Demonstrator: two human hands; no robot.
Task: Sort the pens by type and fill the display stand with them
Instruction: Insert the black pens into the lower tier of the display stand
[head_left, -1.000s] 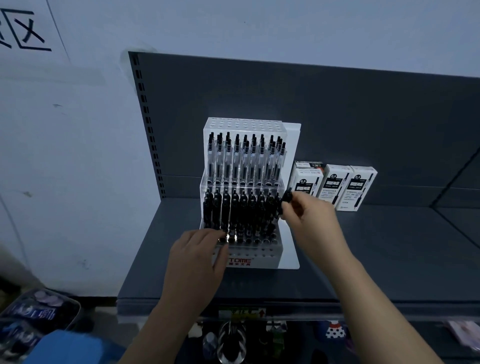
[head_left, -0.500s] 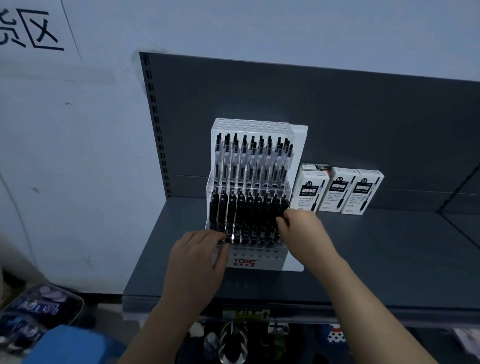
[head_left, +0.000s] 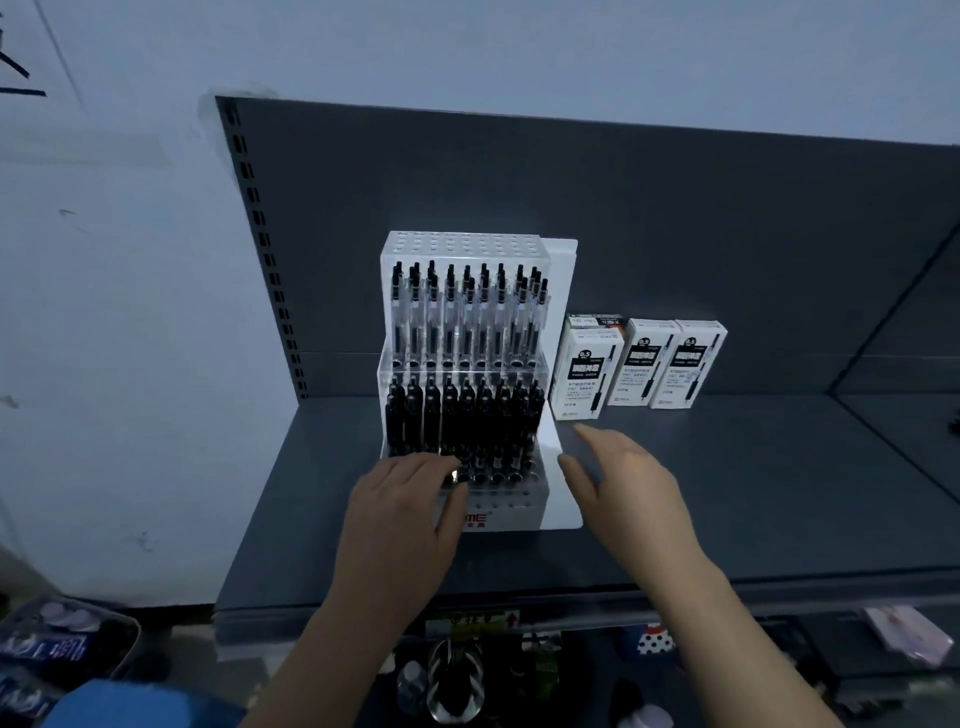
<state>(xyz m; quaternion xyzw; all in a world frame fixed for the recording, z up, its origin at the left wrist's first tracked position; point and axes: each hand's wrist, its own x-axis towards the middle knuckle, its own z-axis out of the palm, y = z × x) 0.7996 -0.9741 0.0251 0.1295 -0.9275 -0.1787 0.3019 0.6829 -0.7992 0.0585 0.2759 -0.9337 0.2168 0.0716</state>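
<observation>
A white tiered display stand (head_left: 563, 488) stands on the dark shelf. Its upper tier holds several clear pens with black caps (head_left: 467, 317). The lower tier is packed with several black pens (head_left: 462, 415). My left hand (head_left: 402, 506) rests on the stand's front left corner, fingers lying over the front holes and the thumb down its front face. My right hand (head_left: 626, 483) hovers just right of the stand with fingers spread and nothing in it.
Three white pen boxes (head_left: 641, 364) stand upright against the back panel, right of the stand. The dark shelf (head_left: 779, 493) stretches to the right. Small goods hang below the shelf edge, and a bin (head_left: 57, 649) sits low at the left.
My right hand held a black pen beside the lower tier, put it in at the right end, then drew back to the right, empty. My left hand stayed on the stand.
</observation>
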